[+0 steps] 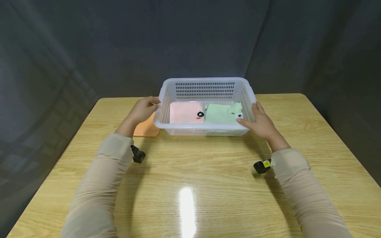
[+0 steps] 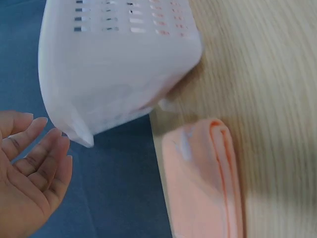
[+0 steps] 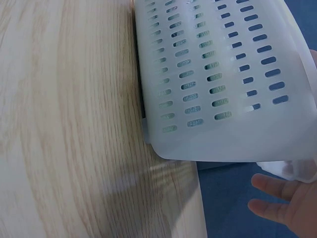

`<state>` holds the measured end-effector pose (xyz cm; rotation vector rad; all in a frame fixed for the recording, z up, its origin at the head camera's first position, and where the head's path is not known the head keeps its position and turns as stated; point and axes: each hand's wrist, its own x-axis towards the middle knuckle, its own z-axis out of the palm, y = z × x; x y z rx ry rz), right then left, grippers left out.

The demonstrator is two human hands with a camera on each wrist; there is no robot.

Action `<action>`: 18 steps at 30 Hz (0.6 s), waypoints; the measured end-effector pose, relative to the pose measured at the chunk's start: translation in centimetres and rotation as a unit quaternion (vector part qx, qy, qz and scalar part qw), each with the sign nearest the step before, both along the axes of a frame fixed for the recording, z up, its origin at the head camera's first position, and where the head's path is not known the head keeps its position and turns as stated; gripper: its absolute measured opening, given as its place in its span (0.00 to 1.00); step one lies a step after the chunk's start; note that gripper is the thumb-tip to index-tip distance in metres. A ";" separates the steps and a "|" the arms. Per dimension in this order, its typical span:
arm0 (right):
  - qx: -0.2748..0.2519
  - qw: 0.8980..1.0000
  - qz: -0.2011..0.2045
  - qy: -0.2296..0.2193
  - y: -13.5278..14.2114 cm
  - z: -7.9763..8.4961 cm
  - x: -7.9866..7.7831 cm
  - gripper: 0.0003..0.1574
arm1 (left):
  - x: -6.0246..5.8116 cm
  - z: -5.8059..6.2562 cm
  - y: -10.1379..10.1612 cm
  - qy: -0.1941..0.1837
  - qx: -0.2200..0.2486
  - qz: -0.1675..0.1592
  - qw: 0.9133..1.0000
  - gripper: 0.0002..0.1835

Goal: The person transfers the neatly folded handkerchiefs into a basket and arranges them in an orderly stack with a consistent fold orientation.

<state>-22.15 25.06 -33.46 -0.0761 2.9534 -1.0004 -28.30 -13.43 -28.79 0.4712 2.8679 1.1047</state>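
A white slotted plastic basket [image 1: 205,126] stands between my two hands at the far side of the table. Inside it lie a folded pink cloth [image 1: 184,112] with an embroidered eye and, to its right, a folded light green cloth [image 1: 220,114]. My left hand [image 1: 143,110] is at the basket's left rim; in the left wrist view its loosely bent fingers [image 2: 42,163] are by the rim's corner. On the right, my right hand [image 1: 262,122] has its thumb over the rim, with straight fingers outside the wall. Beside the basket, partly behind my left wrist, is a folded orange cloth [image 1: 147,127].
The wooden table [image 1: 208,172] ends just behind the basket, in front of a dark curtain [image 1: 178,39]. Black wrist cameras [image 1: 262,167] hang below both sleeves, and a bright reflection lies on the near tabletop.
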 end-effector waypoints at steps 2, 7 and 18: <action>-0.001 1.000 0.000 -0.001 0.0 0.0 0.1 0.63 | -0.1 -0.2 -0.3 0.001 -0.001 0.008 1.000 0.14; -0.003 1.000 0.002 0.000 0.0 0.1 0.2 0.62 | -0.2 -0.6 -0.9 -0.008 0.000 0.024 1.000 0.14; 0.002 1.000 0.002 0.003 0.1 -0.1 -0.1 0.62 | -0.4 -1.4 -2.0 -0.034 -0.025 0.042 0.998 0.16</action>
